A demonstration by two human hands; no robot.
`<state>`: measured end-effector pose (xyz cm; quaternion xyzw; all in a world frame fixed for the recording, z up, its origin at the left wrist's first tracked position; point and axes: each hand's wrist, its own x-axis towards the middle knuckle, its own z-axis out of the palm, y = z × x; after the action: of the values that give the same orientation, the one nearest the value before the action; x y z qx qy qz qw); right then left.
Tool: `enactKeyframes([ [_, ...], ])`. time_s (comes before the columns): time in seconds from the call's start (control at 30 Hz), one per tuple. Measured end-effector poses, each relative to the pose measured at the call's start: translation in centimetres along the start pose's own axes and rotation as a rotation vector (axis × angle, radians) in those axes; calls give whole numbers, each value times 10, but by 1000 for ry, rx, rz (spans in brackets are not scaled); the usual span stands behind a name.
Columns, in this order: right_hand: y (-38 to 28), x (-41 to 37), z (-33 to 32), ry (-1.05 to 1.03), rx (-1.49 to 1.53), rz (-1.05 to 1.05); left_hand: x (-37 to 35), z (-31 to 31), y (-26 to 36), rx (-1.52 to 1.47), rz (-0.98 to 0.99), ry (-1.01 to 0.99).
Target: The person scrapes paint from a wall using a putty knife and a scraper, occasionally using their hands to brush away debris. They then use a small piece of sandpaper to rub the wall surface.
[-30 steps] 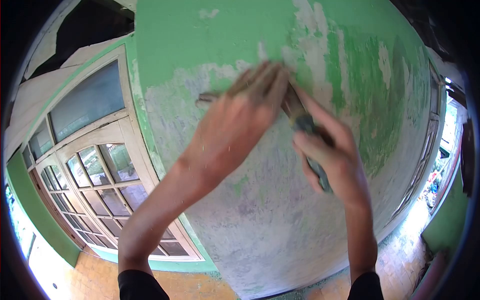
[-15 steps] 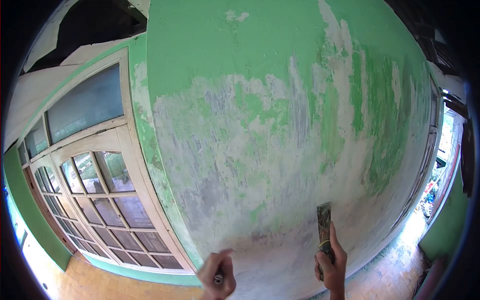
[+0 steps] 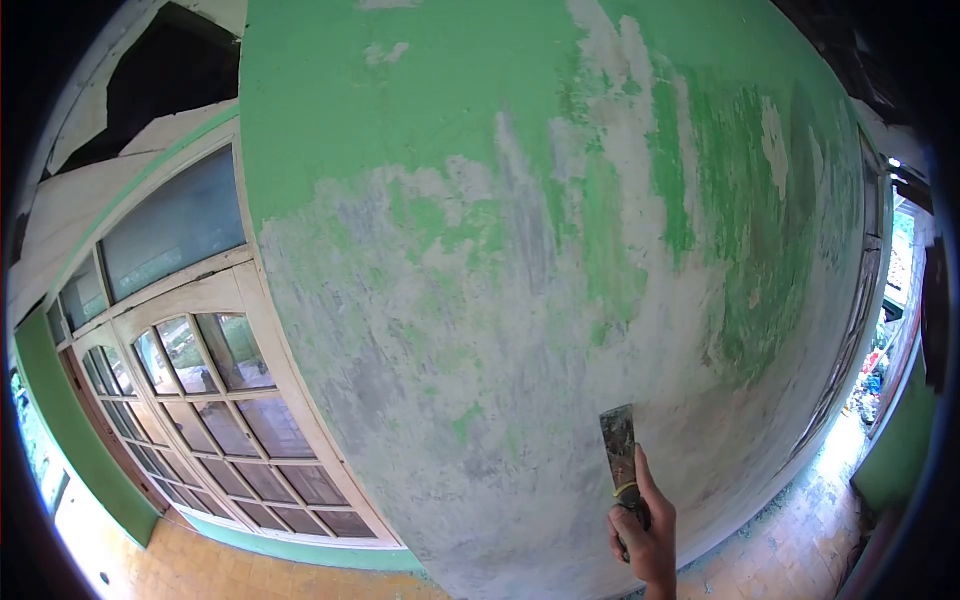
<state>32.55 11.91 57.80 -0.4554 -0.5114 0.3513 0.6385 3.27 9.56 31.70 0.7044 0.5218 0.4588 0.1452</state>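
Observation:
My right hand is wrapped round the dark handle of a putty knife, its index finger stretched along the neck. The blade is broad, flat and stained, and it points up over the lower part of the wall. Green paint covers the top of that wall; lower down it breaks into patches of grey and whitish bare plaster with streaks of green. My left hand is out of view.
To the left stands a whitish wooden double door with glass panes and a transom window above. Yellowish floor tiles run along the wall's foot. On the right, a window frame lines the wall's far end.
My left hand, closed round a small object at the bottom, has dropped out of view. My right hand with the putty knife has shifted slightly left. The view has turned a little rightward.

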Motion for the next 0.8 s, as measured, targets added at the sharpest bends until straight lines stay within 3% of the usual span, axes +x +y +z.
enactKeyframes([
  [0.03,2,-1,-1,-3,-13,-7,21,-11,17,-16,-48,9],
  [0.13,-4,-4,6,0,-45,-21,84,-41,64,-127,51,90],
  [0.17,-7,-6,6,21,-67,-25,106,-49,97,-91,92,205],
  [0.2,-11,-11,3,27,-49,-58,128,-73,134,110,300,203],
  [0.27,-18,-9,1,-63,5,-61,159,-97,189,172,465,132],
  [0.33,-33,-5,3,-150,53,-46,200,-113,220,318,854,166],
  [0.4,-63,11,11,-261,232,-263,229,-127,267,399,954,64],
  [0.47,-109,25,19,-319,323,-237,266,-130,300,523,1064,90],
  [0.57,-160,40,29,-285,298,-296,314,-128,331,441,1128,154],
  [0.63,-176,53,31,-260,303,-326,338,-130,347,432,1229,338],
  [0.7,-187,69,31,-272,435,-316,357,-132,358,426,1253,381],
  [0.8,-200,90,32,-335,403,-325,379,-135,366,401,1295,444],
])
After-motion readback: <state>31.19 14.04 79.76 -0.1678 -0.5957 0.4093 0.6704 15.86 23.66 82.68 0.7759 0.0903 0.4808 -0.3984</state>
